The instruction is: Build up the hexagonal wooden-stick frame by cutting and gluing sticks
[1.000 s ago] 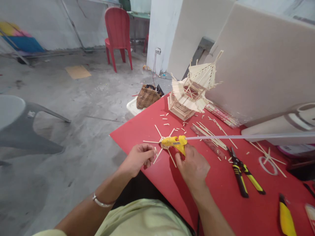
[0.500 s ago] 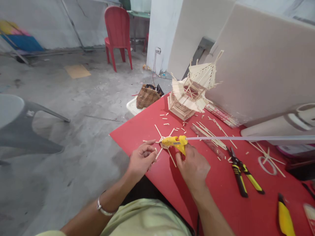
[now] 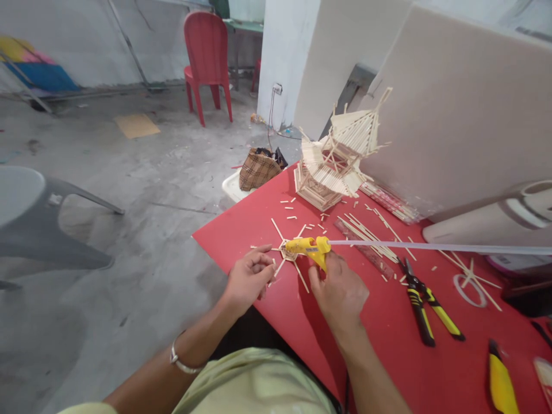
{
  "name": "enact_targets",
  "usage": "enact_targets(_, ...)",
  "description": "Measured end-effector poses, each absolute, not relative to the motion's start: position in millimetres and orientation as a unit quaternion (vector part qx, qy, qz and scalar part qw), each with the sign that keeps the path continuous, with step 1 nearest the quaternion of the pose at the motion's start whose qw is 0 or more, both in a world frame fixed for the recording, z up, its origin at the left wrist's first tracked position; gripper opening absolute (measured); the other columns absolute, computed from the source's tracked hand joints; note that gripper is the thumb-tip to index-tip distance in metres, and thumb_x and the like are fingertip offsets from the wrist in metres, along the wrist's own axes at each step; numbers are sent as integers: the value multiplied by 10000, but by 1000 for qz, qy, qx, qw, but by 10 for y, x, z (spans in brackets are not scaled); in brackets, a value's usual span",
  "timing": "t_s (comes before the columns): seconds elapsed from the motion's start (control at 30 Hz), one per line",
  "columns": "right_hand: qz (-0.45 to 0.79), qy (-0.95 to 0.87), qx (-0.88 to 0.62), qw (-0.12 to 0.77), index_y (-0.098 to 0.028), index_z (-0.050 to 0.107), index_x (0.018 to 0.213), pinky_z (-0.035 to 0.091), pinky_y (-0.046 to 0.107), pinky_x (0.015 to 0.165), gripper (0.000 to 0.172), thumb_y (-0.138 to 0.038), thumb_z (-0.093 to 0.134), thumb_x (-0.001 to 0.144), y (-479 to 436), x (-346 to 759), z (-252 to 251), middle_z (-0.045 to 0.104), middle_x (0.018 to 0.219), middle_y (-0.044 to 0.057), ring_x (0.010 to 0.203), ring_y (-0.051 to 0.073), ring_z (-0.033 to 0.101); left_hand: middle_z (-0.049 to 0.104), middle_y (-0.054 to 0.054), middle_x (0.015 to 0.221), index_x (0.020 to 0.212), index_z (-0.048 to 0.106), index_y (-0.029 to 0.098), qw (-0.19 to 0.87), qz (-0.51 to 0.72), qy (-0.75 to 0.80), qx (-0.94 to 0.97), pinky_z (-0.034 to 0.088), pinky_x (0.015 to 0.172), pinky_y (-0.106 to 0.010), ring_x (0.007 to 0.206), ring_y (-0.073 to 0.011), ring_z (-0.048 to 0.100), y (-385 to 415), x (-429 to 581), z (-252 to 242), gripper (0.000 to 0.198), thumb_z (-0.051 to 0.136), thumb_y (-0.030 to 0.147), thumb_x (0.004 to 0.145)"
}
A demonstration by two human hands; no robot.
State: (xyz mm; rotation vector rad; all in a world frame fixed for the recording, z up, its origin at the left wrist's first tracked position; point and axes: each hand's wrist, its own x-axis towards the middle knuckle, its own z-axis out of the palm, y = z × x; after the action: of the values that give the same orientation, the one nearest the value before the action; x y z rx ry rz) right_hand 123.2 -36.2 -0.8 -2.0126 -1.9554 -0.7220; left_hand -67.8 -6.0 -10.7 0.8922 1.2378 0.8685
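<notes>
My right hand (image 3: 342, 287) grips a yellow hot glue gun (image 3: 308, 247), with a long clear glue stick (image 3: 431, 247) running out of its back to the right. Its nozzle is over the middle of a small star-shaped frame of thin wooden sticks (image 3: 301, 277), lying on the red table. Beside the frame's left side is my left hand (image 3: 250, 276), fingers curled and thumb pressed in, pinching what looks like a short stick piece (image 3: 273, 264). The gun hides part of the frame's centre.
A wooden-stick pagoda model (image 3: 332, 161) stands at the table's back. Loose sticks (image 3: 366, 236), yellow-black cutters (image 3: 425, 302), a tape ring (image 3: 469, 290) and a yellow-handled tool (image 3: 501, 379) lie to the right. The red table's (image 3: 215, 236) left corner juts over the floor.
The glue gun has shifted slightly right and its nozzle has risen a little, while the glue stick's far end has dropped. My left hand is nearly unmoved.
</notes>
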Motion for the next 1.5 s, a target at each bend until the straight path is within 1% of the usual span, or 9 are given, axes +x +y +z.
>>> enact_targets(0.13, -238, -660, -701, 128, -140, 608, 1096, 291, 284, 557, 294, -340, 509, 904, -368, 1234, -18, 680, 791, 47, 598, 146, 555, 650, -161, 1243, 685, 587, 123, 635, 381, 543, 395, 382, 285, -189, 325, 0, 480, -58, -675, -88, 195, 694, 284, 714)
enact_targets(0.27, -241, -649, -707, 146, -159, 619, 1084, 293, 291, 561, 308, -384, 521, 898, -416, 1252, -36, 672, 784, 28, 589, 148, 546, 617, -164, 1299, 670, 582, 121, 637, 383, 540, 394, 379, 284, -193, 324, 5, 477, -56, -672, -58, 222, 703, 303, 709)
enact_targets(0.53, -253, -671, -683, 138, -142, 628, 1064, 329, 280, 582, 307, -370, 511, 895, -589, 1344, -16, 648, 746, 30, 598, 152, 534, 674, -147, 1186, 668, 586, 123, 642, 388, 537, 387, 378, 288, -182, 339, -3, 487, -50, -669, -87, 216, 720, 291, 694)
enact_targets(0.7, -257, -666, -688, 132, -153, 619, 1077, 315, 288, 578, 300, -376, 511, 908, -564, 1331, -35, 657, 756, 25, 581, 148, 531, 643, -156, 1239, 669, 585, 120, 642, 388, 535, 389, 369, 280, -194, 325, 2, 477, -50, -667, -96, 193, 700, 271, 703)
enact_targets(0.87, -268, -677, -671, 138, -137, 612, 1080, 317, 286, 581, 271, -321, 523, 903, -496, 1288, -6, 675, 773, 39, 606, 149, 543, 607, -166, 1302, 668, 577, 119, 642, 387, 533, 393, 363, 278, -191, 321, 13, 468, -48, -671, -110, 206, 697, 280, 709)
enact_targets(1.07, -274, -681, -665, 136, -145, 609, 1075, 349, 285, 613, 248, -297, 541, 891, -456, 1279, 9, 699, 820, 44, 624, 151, 556, 657, -156, 1208, 668, 575, 124, 644, 389, 533, 387, 347, 275, -186, 317, 3, 469, -50, -674, -119, 196, 702, 269, 705)
enact_targets(1.2, -278, -682, -665, 128, -147, 606, 1076, 344, 285, 604, 244, -291, 546, 889, -440, 1259, 21, 690, 795, 32, 611, 149, 558, 649, -169, 1225, 660, 570, 121, 645, 385, 535, 387, 341, 274, -191, 308, -1, 471, -56, -674, -119, 193, 693, 262, 704)
enact_targets(1.5, -283, -683, -659, 135, -147, 612, 1064, 356, 285, 618, 224, -271, 555, 887, -439, 1261, 18, 715, 842, 43, 623, 152, 570, 655, -171, 1222, 673, 572, 117, 643, 388, 537, 385, 326, 276, -188, 291, -4, 467, -35, -666, -144, 173, 673, 255, 701)
